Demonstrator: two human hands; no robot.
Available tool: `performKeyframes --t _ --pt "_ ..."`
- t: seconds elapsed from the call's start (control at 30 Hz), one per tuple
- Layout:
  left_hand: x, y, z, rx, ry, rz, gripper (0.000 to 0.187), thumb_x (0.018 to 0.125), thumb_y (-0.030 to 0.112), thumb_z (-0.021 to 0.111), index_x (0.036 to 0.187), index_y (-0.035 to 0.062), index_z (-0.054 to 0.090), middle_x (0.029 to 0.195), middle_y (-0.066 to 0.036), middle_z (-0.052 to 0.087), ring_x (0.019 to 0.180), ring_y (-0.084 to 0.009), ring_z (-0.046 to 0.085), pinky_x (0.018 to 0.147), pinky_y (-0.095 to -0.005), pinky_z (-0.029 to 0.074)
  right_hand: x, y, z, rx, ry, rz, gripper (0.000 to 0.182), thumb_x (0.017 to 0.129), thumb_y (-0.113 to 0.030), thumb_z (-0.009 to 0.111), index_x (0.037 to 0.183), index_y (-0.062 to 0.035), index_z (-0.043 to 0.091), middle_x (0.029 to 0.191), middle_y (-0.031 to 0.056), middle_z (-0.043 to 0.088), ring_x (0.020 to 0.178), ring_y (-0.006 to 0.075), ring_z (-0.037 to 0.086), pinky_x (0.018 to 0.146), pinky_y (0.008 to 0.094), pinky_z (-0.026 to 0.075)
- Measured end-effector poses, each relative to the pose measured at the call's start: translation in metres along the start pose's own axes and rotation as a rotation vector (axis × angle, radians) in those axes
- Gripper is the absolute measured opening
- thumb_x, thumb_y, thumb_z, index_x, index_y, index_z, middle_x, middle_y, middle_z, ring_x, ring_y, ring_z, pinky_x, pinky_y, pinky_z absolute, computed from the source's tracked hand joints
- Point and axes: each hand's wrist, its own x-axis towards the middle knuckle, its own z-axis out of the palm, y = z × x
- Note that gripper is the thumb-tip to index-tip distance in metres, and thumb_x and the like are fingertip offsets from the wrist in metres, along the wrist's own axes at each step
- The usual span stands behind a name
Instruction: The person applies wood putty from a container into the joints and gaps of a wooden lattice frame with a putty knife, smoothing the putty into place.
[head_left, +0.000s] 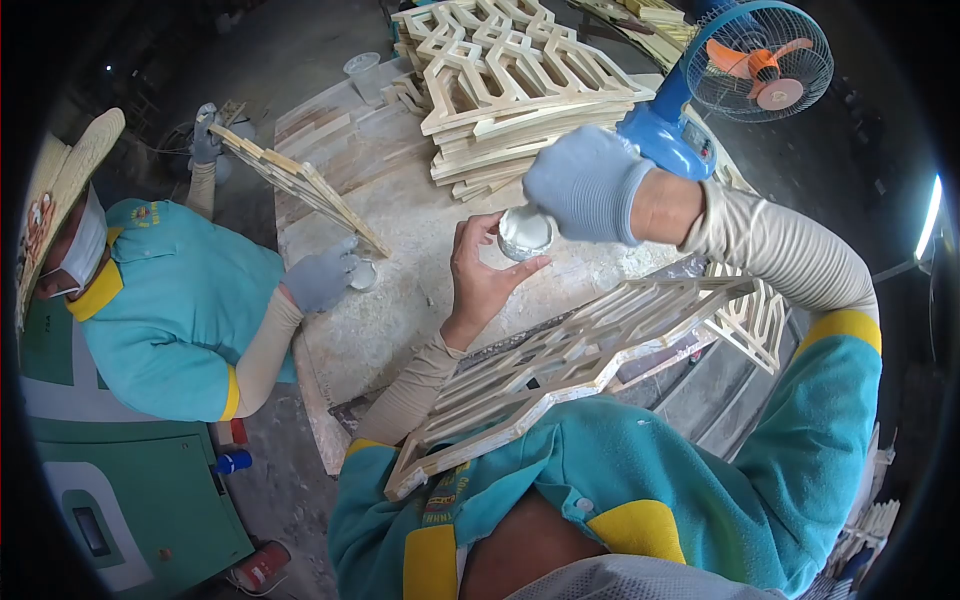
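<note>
My bare left hand [486, 265] holds a small round cup [526, 236] of white paste over the worktable, thumb and fingers around its sides. In a grey-blue glove, my right hand [585, 185] is closed just to the right of the cup, by its rim. Whatever those gloved fingers grip is hidden from view. A wooden lattice panel [575, 362] with angular openings leans between the table's near edge and my body, below both hands.
A stack of lattice panels [540, 115] stands at the table's [345, 215] far side, beside a blue fan [672, 125]. A clear plastic cup [365, 75] is at the back. At left, a co-worker [180, 300] holds another wooden panel [300, 185].
</note>
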Motion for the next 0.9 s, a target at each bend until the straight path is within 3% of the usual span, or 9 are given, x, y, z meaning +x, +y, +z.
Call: performKeyframes --t 0.07,0.3,0.4,0.57,0.67,0.77,0.9 --pt "-0.001 -0.003 0.001 0.023 -0.044 0.003 0.066 0.064 0.026 0.095 0.114 0.0026 0.061 0.105 -0.009 0.061 0.093 -0.0208 0.056 0.080 -0.0340 0.047 -0.005 -0.005 0.003 -0.022 -0.030 -0.151 0.010 0.075 -0.016 0.071 0.080 -0.0090 0.075 0.077 0.0130 0.071 0.077 0.0341 0.072 0.065 0.0422 0.057" --pt "-0.001 -0.008 0.003 -0.184 -0.137 -0.076 0.064 0.065 0.025 0.095 0.115 0.0025 0.060 0.106 -0.009 0.061 0.093 -0.0184 0.056 0.080 -0.0328 0.046 0.001 0.016 0.007 -0.158 0.052 -0.148 0.010 0.072 -0.015 0.073 0.080 -0.0099 0.075 0.077 0.0107 0.071 0.077 0.0319 0.073 0.064 0.0442 0.057" --pt "-0.002 -0.004 0.004 -0.139 -0.107 -0.046 0.063 0.065 0.023 0.094 0.114 0.0028 0.061 0.105 -0.009 0.061 0.093 -0.0195 0.055 0.081 -0.0333 0.046 -0.002 0.007 -0.005 -0.217 -0.078 -0.131 0.012 0.072 -0.014 0.073 0.082 -0.0085 0.076 0.079 0.0120 0.073 0.080 0.0316 0.074 0.066 0.0448 0.058" --pt "-0.003 0.002 0.009 0.027 0.006 -0.014 0.064 0.064 0.022 0.094 0.114 0.0029 0.060 0.104 -0.009 0.061 0.092 -0.0219 0.055 0.081 -0.0358 0.046 -0.004 -0.007 -0.015 -0.040 -0.228 -0.063 0.014 0.076 -0.015 0.071 0.085 -0.0057 0.076 0.083 0.0166 0.074 0.081 0.0347 0.074 0.071 0.0437 0.059" --pt "-0.001 0.006 0.006 0.073 -0.007 0.035 0.065 0.068 0.020 0.094 0.118 0.0009 0.057 0.102 -0.005 0.059 0.090 -0.0157 0.054 0.080 -0.0310 0.045 -0.002 -0.009 -0.017 0.000 -0.206 -0.038 0.016 0.078 -0.017 0.071 0.086 -0.0050 0.076 0.082 0.0181 0.073 0.080 0.0359 0.073 0.072 0.0430 0.059" --pt "-0.003 -0.001 0.008 -0.034 -0.014 0.003 0.066 0.064 0.023 0.095 0.115 0.0028 0.059 0.105 -0.010 0.060 0.092 -0.0217 0.055 0.081 -0.0359 0.046 0.001 -0.003 -0.023 0.005 -0.124 0.013 0.017 0.078 -0.018 0.071 0.086 -0.0043 0.076 0.082 0.0191 0.073 0.079 0.0356 0.073 0.072 0.0426 0.059" --pt "-0.004 0.001 0.011 -0.074 -0.017 0.025 0.066 0.064 0.023 0.095 0.116 0.0024 0.059 0.106 -0.010 0.059 0.093 -0.0213 0.055 0.081 -0.0351 0.046 -0.001 -0.003 -0.015 -0.055 -0.066 -0.027 0.016 0.075 -0.017 0.072 0.083 -0.0039 0.075 0.079 0.0189 0.072 0.077 0.0358 0.073 0.069 0.0423 0.059"
